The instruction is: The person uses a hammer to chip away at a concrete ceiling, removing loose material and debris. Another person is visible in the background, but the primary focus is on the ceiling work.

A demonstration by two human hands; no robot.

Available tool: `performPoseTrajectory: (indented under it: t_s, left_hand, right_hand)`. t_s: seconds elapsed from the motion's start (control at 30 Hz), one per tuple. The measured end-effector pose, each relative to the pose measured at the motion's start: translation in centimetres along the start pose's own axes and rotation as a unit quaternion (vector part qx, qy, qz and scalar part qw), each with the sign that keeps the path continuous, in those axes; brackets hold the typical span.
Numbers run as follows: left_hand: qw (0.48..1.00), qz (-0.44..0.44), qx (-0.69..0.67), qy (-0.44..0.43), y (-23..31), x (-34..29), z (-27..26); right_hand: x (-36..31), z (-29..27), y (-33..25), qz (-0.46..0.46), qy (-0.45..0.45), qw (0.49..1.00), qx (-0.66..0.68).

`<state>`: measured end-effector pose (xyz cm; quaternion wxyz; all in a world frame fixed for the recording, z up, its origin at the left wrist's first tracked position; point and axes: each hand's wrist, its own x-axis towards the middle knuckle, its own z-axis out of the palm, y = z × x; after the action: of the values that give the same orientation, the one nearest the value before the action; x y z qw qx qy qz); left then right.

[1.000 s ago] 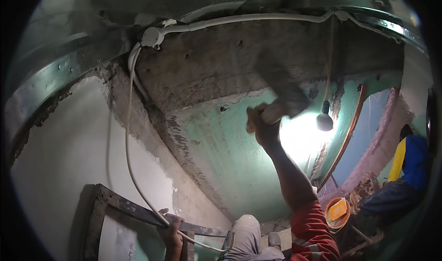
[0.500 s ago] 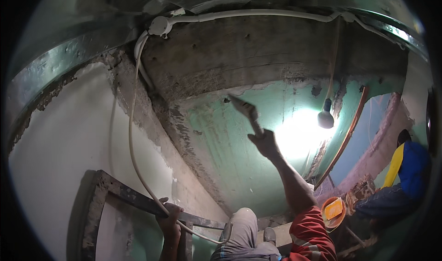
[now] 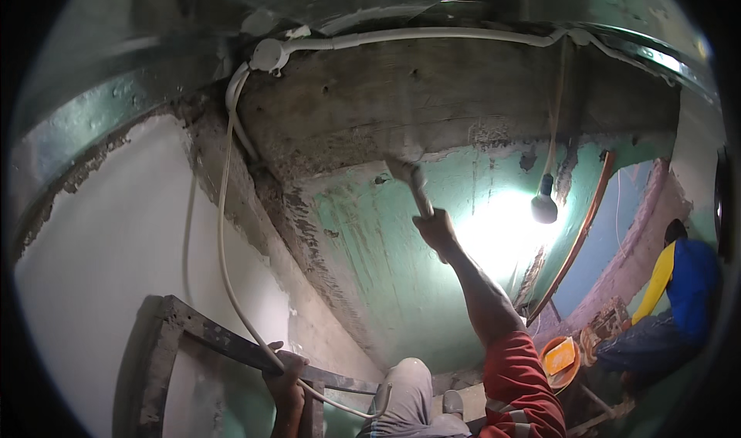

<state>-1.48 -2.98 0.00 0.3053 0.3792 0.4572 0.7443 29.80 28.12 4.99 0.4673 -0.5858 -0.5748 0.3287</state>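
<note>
Both hands were busy: right hand [image 3: 437, 229] gripped a hammer [image 3: 411, 182] raised to the beam [image 3: 432, 98], left hand [image 3: 284, 372] clutched the frame [image 3: 208, 334] for support.

A lit bare bulb [image 3: 544, 207] hangs before the green plastered wall [image 3: 386, 284]; a white cable [image 3: 224, 229] runs from a round junction box [image 3: 268, 54]; an orange basin [image 3: 561, 359] sits below.
</note>
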Motion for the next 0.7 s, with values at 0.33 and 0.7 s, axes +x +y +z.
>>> performPoseTrajectory:
  t_s: [0.33,0.7]
  left_hand:
    - [0.998,-0.008,0.023,0.049,1.8,-2.0,-0.1]
    - [0.999,-0.022,-0.023,0.032,0.7,-0.5,0.2]
  right_hand:
    - [-7.6,-3.8,-8.4,-0.313,0.101,0.911,0.250]
    - [-3.8,1.4,2.5,-0.084,0.017,0.996,-0.033]
